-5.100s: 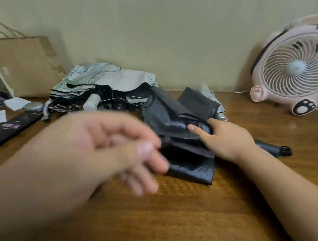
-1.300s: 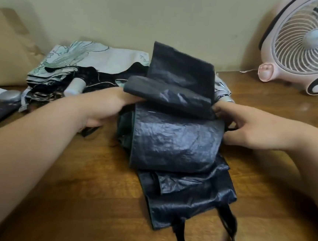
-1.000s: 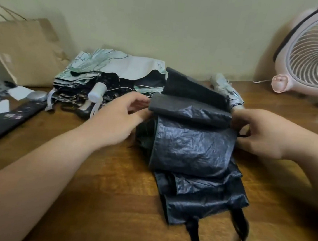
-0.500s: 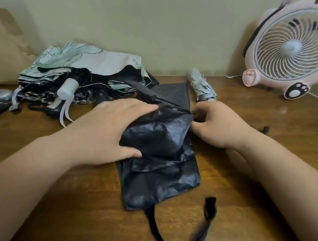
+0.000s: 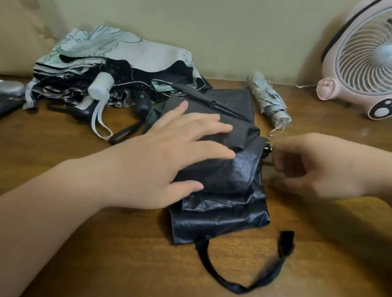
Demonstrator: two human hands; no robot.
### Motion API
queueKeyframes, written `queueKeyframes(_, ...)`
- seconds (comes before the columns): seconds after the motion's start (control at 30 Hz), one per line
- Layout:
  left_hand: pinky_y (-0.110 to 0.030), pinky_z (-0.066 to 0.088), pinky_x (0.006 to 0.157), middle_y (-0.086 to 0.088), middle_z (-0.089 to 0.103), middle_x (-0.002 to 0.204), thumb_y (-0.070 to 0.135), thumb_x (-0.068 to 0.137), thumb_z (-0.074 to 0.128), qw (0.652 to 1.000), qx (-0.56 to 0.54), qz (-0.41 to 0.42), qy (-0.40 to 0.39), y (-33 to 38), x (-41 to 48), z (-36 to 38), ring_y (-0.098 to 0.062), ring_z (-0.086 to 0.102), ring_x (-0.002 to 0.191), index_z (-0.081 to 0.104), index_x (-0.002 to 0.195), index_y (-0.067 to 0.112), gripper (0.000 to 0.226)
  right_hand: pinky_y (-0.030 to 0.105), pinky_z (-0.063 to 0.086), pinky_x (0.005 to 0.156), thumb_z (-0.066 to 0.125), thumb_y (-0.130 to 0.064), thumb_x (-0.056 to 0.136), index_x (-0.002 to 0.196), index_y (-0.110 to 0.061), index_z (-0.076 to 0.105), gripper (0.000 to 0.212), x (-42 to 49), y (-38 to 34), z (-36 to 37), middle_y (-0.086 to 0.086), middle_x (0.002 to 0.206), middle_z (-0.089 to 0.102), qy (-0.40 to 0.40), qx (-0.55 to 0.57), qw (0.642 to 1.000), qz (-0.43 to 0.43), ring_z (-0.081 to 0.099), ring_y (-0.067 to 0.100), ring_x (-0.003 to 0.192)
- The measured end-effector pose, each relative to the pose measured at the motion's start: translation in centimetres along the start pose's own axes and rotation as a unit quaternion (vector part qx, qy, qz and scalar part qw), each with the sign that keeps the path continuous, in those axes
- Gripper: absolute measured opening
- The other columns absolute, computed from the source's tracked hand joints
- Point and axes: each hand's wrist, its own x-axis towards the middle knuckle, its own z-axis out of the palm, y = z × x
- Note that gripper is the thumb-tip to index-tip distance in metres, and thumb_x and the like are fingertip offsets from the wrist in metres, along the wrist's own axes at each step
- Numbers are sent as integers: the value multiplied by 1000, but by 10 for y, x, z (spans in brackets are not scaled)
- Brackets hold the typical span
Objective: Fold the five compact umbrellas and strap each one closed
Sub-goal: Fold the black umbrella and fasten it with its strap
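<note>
Nearest us, the strap lies slack in a loop on the table. Behind it, mid-table, is the black umbrella: thin, limp, slick cloth, likely light. We judge the folds will slip unless pinned, so grip over the shaft. Left hand presses it flat, fingers spread. Right hand is blurred, fingers curled by the end knob; pinch unclear. Long axis apparently left-right, knob rightward. Farther back: one rolled umbrella and an unfolded heap.

one head-worn camera looks forward and down, close over the wooden table, facing the wall.
</note>
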Motion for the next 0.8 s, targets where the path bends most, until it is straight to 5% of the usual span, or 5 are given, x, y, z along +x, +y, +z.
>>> queueKeyframes(0.1, -34, 44, 97, 18, 62, 106, 44, 81, 81, 997, -42, 51, 43, 14, -11, -12, -3, 56, 105, 65, 96, 39, 23, 21, 53, 68, 88, -27, 75, 95, -37, 61, 36, -30, -22, 12, -14, 94, 67, -41, 160, 986, 8, 66, 7, 83)
queueKeyframes(0.17, -29, 53, 67, 18, 61, 75, 78, 68, 71, 994, -7, -73, -76, 18, -17, -13, 0, 58, 71, 58, 74, 34, 46, 29, 58, 78, 89, -13, 75, 103, -32, 63, 42, -46, -30, 23, -6, 99, 70, -22, 293, 955, 38, 69, 13, 90)
queueKeyframes(0.3, -23, 54, 58, 11, 62, 61, 95, 56, 60, 931, 25, -266, -248, 21, -16, -15, -4, 55, 54, 58, 71, 24, 72, 34, 55, 73, 79, 7, 71, 111, -21, 67, 50, -55, -40, 41, 12, 101, 74, 21, 559, 822, 104, 70, 26, 90)
queueKeyframes(0.57, -41, 64, 65, 2, 77, 78, 24, 77, 88, 897, -256, -341, -118, 26, -4, -19, -22, 74, 67, 51, 86, 9, 42, 26, 55, 78, 76, 5, 78, 114, -22, 72, 46, -50, -53, 70, 10, 110, 74, 217, 587, 772, 107, 71, 22, 100)
queueKeyframes(0.8, -38, 55, 83, -3, 75, 88, 3, 80, 82, 841, -365, -383, 113, 56, -33, -9, -18, 72, 82, 57, 68, 25, 36, 22, 53, 79, 69, 10, 87, 118, -18, 67, 42, -59, -56, 69, 4, 89, 75, 195, 544, 815, 45, 70, 13, 85)
